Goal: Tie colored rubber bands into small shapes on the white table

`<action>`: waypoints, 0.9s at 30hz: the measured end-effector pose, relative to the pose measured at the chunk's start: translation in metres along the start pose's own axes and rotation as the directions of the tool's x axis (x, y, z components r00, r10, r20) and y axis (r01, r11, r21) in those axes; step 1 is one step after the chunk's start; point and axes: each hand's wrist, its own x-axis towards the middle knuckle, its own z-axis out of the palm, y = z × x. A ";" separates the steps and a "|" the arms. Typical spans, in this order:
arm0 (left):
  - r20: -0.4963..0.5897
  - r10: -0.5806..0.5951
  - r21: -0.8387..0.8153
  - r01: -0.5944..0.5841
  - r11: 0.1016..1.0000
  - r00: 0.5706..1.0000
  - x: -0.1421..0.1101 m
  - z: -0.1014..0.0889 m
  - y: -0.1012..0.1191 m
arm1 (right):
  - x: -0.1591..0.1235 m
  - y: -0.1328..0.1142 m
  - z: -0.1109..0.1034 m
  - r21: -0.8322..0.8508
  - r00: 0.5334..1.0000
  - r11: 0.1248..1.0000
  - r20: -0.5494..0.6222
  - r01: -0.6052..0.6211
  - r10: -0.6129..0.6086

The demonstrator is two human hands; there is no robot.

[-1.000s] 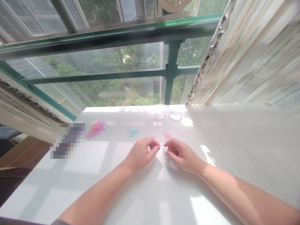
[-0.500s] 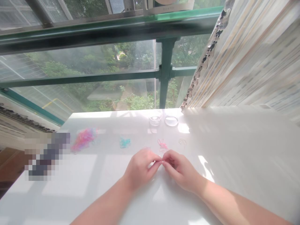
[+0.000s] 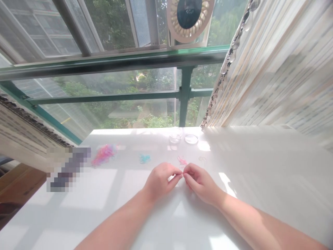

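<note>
Thumb and fingertips of my left hand are pinched together and nearly meet those of my right hand, also closed in a pinch. Whatever lies between the fingertips is too small to make out. Just beyond them is a small heap of pink elastic bands. A few pale bands lie past my right hand. Farther left sit a teal clump of bands and a bigger pink-and-purple mixed pile.
At the far edge of the white table stand a clear round container and a shallow clear round dish or lid. A blurred-out dark object lies at the left edge. Behind are a green railing, a fan and a curtain.
The view has tilted upward and shifted a little, so more of the fan shows. Both hands keep their pinch, fingertips close together. The heaps on the table look unchanged.
</note>
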 end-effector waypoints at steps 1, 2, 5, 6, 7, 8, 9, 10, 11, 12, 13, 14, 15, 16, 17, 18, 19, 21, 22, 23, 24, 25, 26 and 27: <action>-0.003 -0.003 0.001 0.003 1.000 1.000 0.000 0.000 -0.001 | 0.000 0.000 0.000 -0.003 1.000 1.000 -0.009 0.008 -0.008; -0.008 -0.005 0.001 0.005 1.000 1.000 0.001 -0.001 -0.001 | 0.001 0.000 0.000 -0.008 1.000 1.000 -0.018 0.017 -0.017; -0.027 -0.013 0.002 0.013 1.000 1.000 0.002 -0.003 -0.002 | 0.001 0.000 0.001 -0.019 0.998 0.999 -0.044 0.041 -0.041; -0.030 -0.018 0.002 0.018 1.000 0.999 0.002 -0.003 -0.002 | 0.002 0.000 0.002 -0.021 0.997 0.999 -0.054 0.046 -0.047; -0.033 -0.026 0.003 0.026 1.000 0.999 0.002 -0.004 -0.002 | 0.002 0.000 0.002 -0.019 0.997 0.999 -0.063 0.049 -0.050; -0.036 -0.037 0.004 0.037 0.999 0.999 0.002 -0.004 -0.002 | 0.002 -0.001 0.002 -0.017 0.996 0.999 -0.071 0.051 -0.052; -0.039 -0.049 0.004 0.049 0.999 0.998 0.002 -0.005 -0.002 | 0.002 -0.002 0.003 -0.011 0.995 0.999 -0.078 0.053 -0.054; -0.042 -0.062 0.003 0.062 0.998 0.997 0.002 -0.005 -0.001 | 0.003 -0.003 0.003 -0.007 0.995 0.998 -0.084 0.055 -0.055; -0.045 -0.074 0.001 0.074 0.997 0.996 0.002 -0.005 -0.001 | 0.003 -0.004 0.004 -0.003 0.995 0.999 -0.086 0.054 -0.054; -0.048 -0.084 -0.002 0.084 0.996 0.995 0.002 -0.006 -0.001 | 0.003 -0.006 0.004 -0.002 0.995 0.999 -0.089 0.049 -0.049; -0.051 -0.093 -0.005 0.093 0.996 0.994 0.002 -0.006 -0.001 | 0.003 -0.007 0.004 -0.003 0.995 0.999 -0.093 0.040 -0.040; -0.053 -0.100 -0.006 0.100 0.995 0.994 0.002 -0.007 -0.001 | 0.003 -0.008 0.004 -0.004 0.995 1.000 -0.098 0.028 -0.028; -0.055 -0.105 -0.006 0.105 0.994 0.993 0.002 -0.007 -0.001 | 0.004 -0.009 0.004 -0.007 0.994 1.000 -0.106 0.015 -0.015; -0.058 -0.111 -0.005 0.111 0.994 0.992 0.002 -0.007 -0.002 | 0.004 -0.010 0.003 -0.010 0.994 1.000 -0.113 0.001 -0.002; -0.061 -0.118 -0.003 0.118 0.993 0.991 0.003 -0.008 -0.002 | 0.005 -0.011 0.004 -0.013 0.993 1.000 -0.119 -0.014 0.012; -0.063 -0.125 0.000 0.126 0.992 0.990 0.003 -0.008 -0.003 | 0.006 -0.012 0.004 -0.015 0.993 0.999 -0.119 -0.031 0.029; -0.065 -0.134 0.007 0.135 0.991 0.989 0.003 -0.008 -0.003 | 0.007 -0.012 0.005 -0.017 0.992 0.999 -0.118 -0.050 0.048; -0.062 -0.147 0.024 0.149 0.989 0.987 0.003 -0.009 -0.003 | 0.010 -0.013 0.007 -0.015 0.988 0.996 -0.126 -0.087 0.085; -0.056 -0.149 0.033 0.151 0.988 0.987 0.003 -0.009 -0.003 | 0.011 -0.014 0.009 -0.012 0.986 0.995 -0.135 -0.099 0.096; -0.045 -0.148 0.041 0.150 0.988 0.988 0.003 -0.010 -0.002 | 0.011 -0.014 0.011 -0.011 0.984 0.995 -0.148 -0.101 0.098; -0.030 -0.146 0.045 0.148 0.988 0.989 0.002 -0.010 -0.002 | 0.011 -0.014 0.013 -0.015 0.983 0.996 -0.164 -0.091 0.088; -0.013 -0.145 0.045 0.145 0.988 0.989 0.001 -0.011 -0.001 | 0.010 -0.013 0.014 -0.024 0.982 0.997 -0.179 -0.071 0.065; 0.004 -0.144 0.042 0.143 0.989 0.990 0.001 -0.011 0.000 | 0.009 -0.012 0.015 -0.035 0.982 0.998 -0.186 -0.043 0.036; 0.019 -0.143 0.039 0.142 0.989 0.990 0.000 -0.012 0.001 | 0.008 -0.012 0.015 -0.045 0.982 0.999 -0.188 -0.014 0.005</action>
